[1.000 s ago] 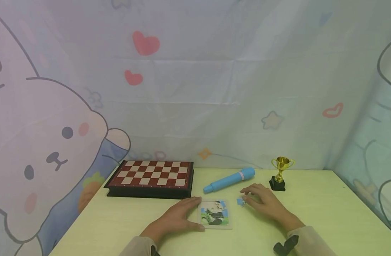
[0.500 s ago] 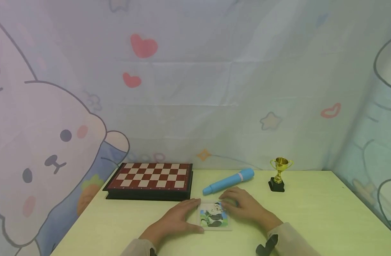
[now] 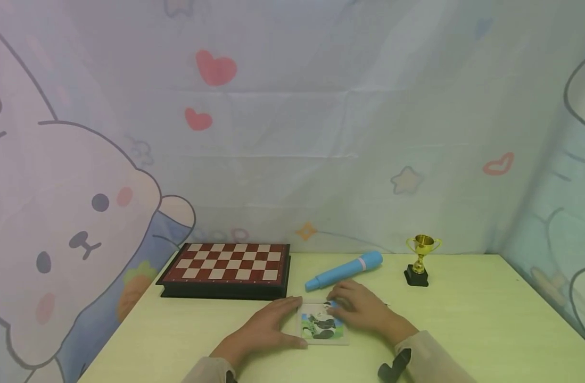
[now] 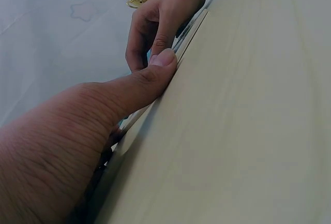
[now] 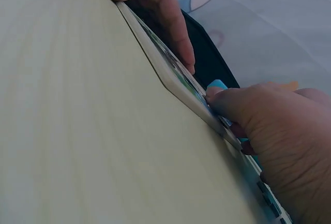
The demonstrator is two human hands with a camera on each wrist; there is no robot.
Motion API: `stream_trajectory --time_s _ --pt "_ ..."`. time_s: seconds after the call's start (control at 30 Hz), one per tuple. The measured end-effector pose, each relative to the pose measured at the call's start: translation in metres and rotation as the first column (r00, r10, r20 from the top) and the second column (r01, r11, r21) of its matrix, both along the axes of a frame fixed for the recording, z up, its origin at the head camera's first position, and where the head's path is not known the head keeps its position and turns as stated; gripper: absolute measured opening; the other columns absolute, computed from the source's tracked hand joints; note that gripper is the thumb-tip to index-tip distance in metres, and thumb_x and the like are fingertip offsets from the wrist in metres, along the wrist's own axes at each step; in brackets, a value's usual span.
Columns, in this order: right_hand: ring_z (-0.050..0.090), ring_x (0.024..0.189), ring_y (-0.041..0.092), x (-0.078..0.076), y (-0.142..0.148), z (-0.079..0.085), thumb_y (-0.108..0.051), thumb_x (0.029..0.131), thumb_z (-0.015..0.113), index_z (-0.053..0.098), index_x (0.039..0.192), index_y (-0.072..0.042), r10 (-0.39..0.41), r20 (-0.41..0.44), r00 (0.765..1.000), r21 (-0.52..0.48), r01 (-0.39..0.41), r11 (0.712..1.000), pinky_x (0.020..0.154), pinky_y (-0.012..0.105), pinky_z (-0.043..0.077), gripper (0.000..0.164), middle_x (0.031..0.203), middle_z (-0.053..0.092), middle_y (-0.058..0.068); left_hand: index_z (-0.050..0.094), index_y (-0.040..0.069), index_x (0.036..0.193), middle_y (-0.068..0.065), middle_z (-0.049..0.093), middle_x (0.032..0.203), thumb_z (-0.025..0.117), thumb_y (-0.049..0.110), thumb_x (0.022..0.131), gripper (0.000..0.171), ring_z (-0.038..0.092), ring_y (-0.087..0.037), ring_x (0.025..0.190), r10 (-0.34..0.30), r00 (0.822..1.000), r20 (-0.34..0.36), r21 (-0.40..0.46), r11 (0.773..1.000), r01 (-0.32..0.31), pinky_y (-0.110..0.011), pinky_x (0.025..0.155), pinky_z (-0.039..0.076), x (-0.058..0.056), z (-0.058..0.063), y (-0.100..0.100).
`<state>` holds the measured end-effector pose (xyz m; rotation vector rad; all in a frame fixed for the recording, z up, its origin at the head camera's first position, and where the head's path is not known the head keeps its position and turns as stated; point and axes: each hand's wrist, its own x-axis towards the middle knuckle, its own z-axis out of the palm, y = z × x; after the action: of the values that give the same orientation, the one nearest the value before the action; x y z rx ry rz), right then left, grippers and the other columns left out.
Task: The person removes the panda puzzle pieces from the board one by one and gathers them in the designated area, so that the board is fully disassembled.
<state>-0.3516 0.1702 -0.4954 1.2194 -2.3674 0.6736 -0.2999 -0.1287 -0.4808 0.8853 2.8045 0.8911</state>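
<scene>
A panda jigsaw puzzle (image 3: pixel 321 325) in a pale square frame lies flat on the table. My left hand (image 3: pixel 265 327) holds the frame by its left side, thumb at the near corner and fingertips at the far one. In the left wrist view the left thumb (image 4: pixel 150 74) lies along the frame's near edge. Over the puzzle's upper right corner, my right hand (image 3: pixel 361 306) has thumb and fingers together at a small puzzle piece, largely hidden beneath them. The right thumb (image 5: pixel 227 102) touches the puzzle's top in the right wrist view.
Behind the left hand stands a chessboard box (image 3: pixel 225 271). A blue microphone-shaped pen (image 3: pixel 344 270) lies just beyond the puzzle. To the right is a gold trophy cup (image 3: pixel 420 260) on a black base. A printed cloth (image 3: pixel 292 133) hangs along the table's back edge.
My right hand has moved left from the table, where a small blue puzzle piece lay by its fingers, to the puzzle's upper right corner. The left hand has stayed on the frame.
</scene>
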Motion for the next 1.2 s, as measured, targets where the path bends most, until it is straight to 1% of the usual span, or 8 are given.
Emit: stream_trajectory --time_s 0.17,0.33,0.43,0.67,0.87,1.0,1.2 --pt "0.058 0.103 0.01 0.005 0.001 0.004 -0.034 0.092 0.075 0.071 0.107 -0.019 -0.005 0.021 1.0 -0.012 0.006 1.0 0.091 0.036 0.053 0.022 0.105 0.064 -0.009 0.039 0.022 0.156 -0.001 0.038 0.16 0.073 0.071 0.076 0.1 0.034 -0.03 0.146 -0.002 1.0 -0.001 0.0 1.0 0.002 -0.058 0.116 0.03 0.0 0.0 0.001" --pt "0.059 0.104 0.012 0.007 0.001 0.006 -0.034 0.091 0.076 0.071 0.108 -0.016 -0.018 -0.004 1.0 -0.023 0.018 1.0 0.092 0.036 0.053 0.025 0.106 0.065 -0.007 0.04 0.02 0.156 -0.003 0.039 0.159 0.073 0.071 0.076 0.1 0.034 -0.03 0.146 -0.009 1.0 -0.01 0.002 1.0 0.009 -0.058 0.116 0.03 -0.001 0.001 0.001" --pt "0.059 0.104 0.011 0.007 0.001 0.005 -0.034 0.091 0.076 0.071 0.107 -0.016 -0.023 -0.005 1.0 -0.023 0.023 0.999 0.091 0.036 0.053 0.024 0.106 0.064 -0.007 0.04 0.02 0.156 -0.002 0.039 0.159 0.073 0.071 0.076 0.1 0.034 -0.03 0.146 -0.009 1.0 -0.014 -0.003 1.0 0.009 -0.058 0.116 0.03 -0.001 0.001 0.001" --pt "0.058 0.104 0.012 0.009 0.001 0.007 -0.036 0.092 0.075 0.071 0.107 -0.017 -0.046 0.047 0.998 -0.021 0.047 0.999 0.093 0.038 0.052 0.024 0.107 0.064 -0.008 0.039 0.023 0.156 -0.001 0.038 0.159 0.073 0.073 0.075 0.101 0.033 -0.03 0.147 -0.001 1.0 -0.003 -0.003 1.0 0.001 -0.058 0.116 0.03 -0.001 0.0 0.0" --pt "0.059 0.106 0.012 0.011 0.001 0.008 -0.038 0.093 0.073 0.069 0.11 -0.017 -0.07 0.061 0.996 -0.014 0.071 0.997 0.094 0.039 0.052 0.027 0.109 0.064 -0.009 0.039 0.025 0.156 0.0 0.038 0.16 0.072 0.073 0.075 0.1 0.033 -0.03 0.147 0.003 1.0 -0.001 -0.002 1.0 -0.003 -0.059 0.116 0.03 -0.001 -0.002 0.0" --pt "0.058 0.105 0.011 0.01 0.001 0.007 -0.035 0.093 0.074 0.068 0.111 -0.017 -0.065 0.058 0.996 -0.027 0.067 0.997 0.094 0.038 0.052 0.026 0.109 0.063 -0.009 0.04 0.024 0.156 -0.001 0.039 0.159 0.072 0.073 0.075 0.101 0.034 -0.03 0.146 0.001 1.0 -0.003 -0.005 1.0 -0.001 -0.059 0.116 0.03 -0.001 -0.002 0.0" --pt "0.058 0.099 0.008 0.008 0.001 0.005 -0.026 0.093 0.075 0.067 0.109 -0.019 -0.046 0.041 0.998 -0.07 0.049 0.996 0.088 0.034 0.053 0.019 0.104 0.064 -0.011 0.039 0.023 0.156 -0.001 0.039 0.159 0.071 0.074 0.075 0.101 0.033 -0.029 0.147 -0.001 1.0 -0.009 -0.015 1.0 0.001 -0.058 0.116 0.029 -0.001 -0.001 0.0"
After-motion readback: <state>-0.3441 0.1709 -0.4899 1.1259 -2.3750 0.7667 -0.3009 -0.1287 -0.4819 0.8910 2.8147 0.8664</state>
